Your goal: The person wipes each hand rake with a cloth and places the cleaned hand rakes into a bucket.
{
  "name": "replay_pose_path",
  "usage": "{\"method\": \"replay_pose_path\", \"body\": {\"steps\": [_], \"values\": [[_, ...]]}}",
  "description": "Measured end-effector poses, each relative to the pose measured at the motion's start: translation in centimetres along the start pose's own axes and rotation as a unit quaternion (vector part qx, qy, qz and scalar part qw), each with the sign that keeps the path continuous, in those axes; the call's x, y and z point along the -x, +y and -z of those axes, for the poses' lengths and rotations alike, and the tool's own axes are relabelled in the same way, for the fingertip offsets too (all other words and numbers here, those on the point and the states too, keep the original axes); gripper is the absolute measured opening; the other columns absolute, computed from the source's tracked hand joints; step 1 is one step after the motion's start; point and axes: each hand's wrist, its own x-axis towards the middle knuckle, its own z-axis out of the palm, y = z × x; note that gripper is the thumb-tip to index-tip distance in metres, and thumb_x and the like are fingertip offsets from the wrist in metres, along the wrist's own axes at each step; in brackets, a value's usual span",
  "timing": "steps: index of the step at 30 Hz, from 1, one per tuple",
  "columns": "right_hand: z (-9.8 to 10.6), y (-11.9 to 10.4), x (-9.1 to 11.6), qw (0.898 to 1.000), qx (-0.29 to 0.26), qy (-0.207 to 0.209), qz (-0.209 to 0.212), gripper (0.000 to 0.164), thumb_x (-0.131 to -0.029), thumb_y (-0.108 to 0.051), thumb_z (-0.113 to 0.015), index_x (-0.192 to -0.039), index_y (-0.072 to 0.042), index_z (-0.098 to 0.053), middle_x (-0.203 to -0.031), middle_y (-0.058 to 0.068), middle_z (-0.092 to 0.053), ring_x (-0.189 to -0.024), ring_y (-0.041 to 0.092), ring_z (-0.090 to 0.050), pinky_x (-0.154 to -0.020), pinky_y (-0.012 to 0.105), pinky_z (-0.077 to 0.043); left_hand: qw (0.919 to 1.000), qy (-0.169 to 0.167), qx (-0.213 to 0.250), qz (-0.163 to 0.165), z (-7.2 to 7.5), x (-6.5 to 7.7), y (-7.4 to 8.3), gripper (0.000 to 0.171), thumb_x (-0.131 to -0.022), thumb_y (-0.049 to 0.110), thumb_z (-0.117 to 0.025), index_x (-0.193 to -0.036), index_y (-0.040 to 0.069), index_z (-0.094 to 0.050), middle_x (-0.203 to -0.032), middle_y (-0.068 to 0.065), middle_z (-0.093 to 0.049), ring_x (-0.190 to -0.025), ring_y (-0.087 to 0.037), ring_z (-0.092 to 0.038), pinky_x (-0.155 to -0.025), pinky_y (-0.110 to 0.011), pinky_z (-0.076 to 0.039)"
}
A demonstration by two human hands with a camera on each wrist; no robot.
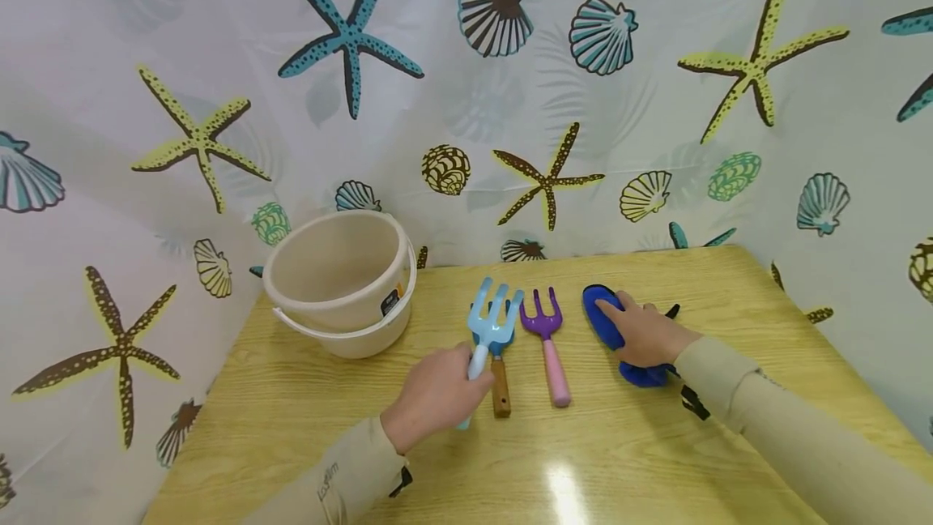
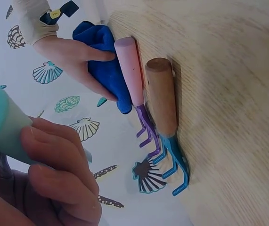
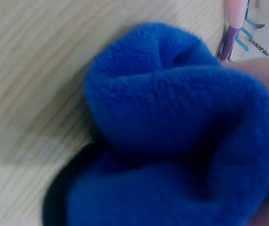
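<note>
Right sleeve (image 1: 794,420) nearest my head camera: tan fabric, dark strap by the cuff. Sheet (image 1: 466,112) behind, thin and white, printed with starfish and shells. Table (image 1: 328,407) next, pale wood grain, one patch of glare. Bucket (image 1: 357,348) at back left: smooth off-white plastic, round mouth, handle slung across its front. Cloth (image 1: 603,318) at the right side of the table, deep blue, short soft pile, dark edging, bunched in thick folds. Right hand (image 1: 645,336) grips it, thumb one side, fingers the other. I judge the step as managing cloth and tool together; I'd gather the loose folds into a flat wad so nothing snags on tines. Pink fork (image 1: 551,359) lies between cloth and wood fork (image 1: 500,387), purple head, bent tines, straight round grip; the other has a teal head and a plain brown handle. Left hand (image 1: 437,387) holds the pale fork (image 1: 490,326) by its handle below the head, light blue tines pointing away toward the sheet. From the head view it overlaps the wood fork; I cannot read the gap. I'd keep that hold firm, raise the tines clear before turning them, and bring pile, not edging, against the painted surface.
</note>
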Motion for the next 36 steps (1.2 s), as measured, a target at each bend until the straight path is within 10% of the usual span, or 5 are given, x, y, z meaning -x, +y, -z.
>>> {"method": "replay_pose_path", "body": {"steps": [9,16,23,32,36], "values": [[2.9,-0.7,1.7,0.988,0.043,0.137,0.056,0.063,-0.079,-0.006,-0.065,-0.139,-0.01,-0.047,-0.133,0.027,-0.046,-0.098,0.042,-0.056,-0.066,0.054,-0.055,0.9992,-0.01,0.037,0.009,-0.7,-0.3,0.0,0.018,-0.089,0.029,-0.055,-0.083,0.013,-0.052,-0.059,0.001,-0.05,-0.039,-0.008,-0.045,-0.033,-0.023,-0.037],[5.7,-7.7,3.3,0.937,0.076,0.305,0.152,0.071,-0.077,-0.012,-0.069,-0.143,-0.018,-0.043,-0.14,0.017,-0.041,-0.102,0.035,-0.051,-0.064,0.049,-0.057,0.9981,-0.021,0.058,0.004,-1.3,-0.7,0.1,0.015,-0.087,0.024,-0.056,-0.077,0.015,-0.052,-0.055,0.003,-0.05,-0.04,-0.009,-0.046,-0.035,-0.024,-0.038],[3.8,-11.5,2.0,0.901,0.177,0.309,0.248,0.071,-0.079,-0.016,-0.073,-0.143,-0.017,-0.043,-0.14,0.013,-0.045,-0.101,0.038,-0.051,-0.062,0.043,-0.057,0.9928,-0.018,0.118,0.001,-1.7,-0.5,1.3,0.007,-0.086,0.016,-0.059,-0.087,0.009,-0.057,-0.065,0.0,-0.058,-0.047,-0.011,-0.053,-0.04,-0.027,-0.046],[3.2,-12.7,1.9,0.946,0.059,0.208,0.241,0.068,-0.08,-0.018,-0.07,-0.143,-0.022,-0.044,-0.137,0.007,-0.048,-0.118,0.03,-0.045,-0.072,0.044,-0.057,0.9852,0.032,0.167,0.02,-1.5,-0.4,1.4,0.023,-0.079,0.01,-0.06,-0.099,-0.001,-0.059,-0.07,-0.005,-0.06,-0.048,-0.013,-0.052,-0.042,-0.028,-0.046],[3.4,-13.2,1.9,0.945,0.054,0.197,0.255,0.065,-0.081,-0.017,-0.068,-0.142,-0.023,-0.045,-0.133,0.008,-0.049,-0.119,0.029,-0.045,-0.074,0.045,-0.056,0.9812,0.034,0.187,0.029,-1.5,-0.5,0.9,0.02,-0.082,0.01,-0.059,-0.099,0.001,-0.058,-0.067,-0.005,-0.058,-0.047,-0.014,-0.051,-0.041,-0.027,-0.043]]}}
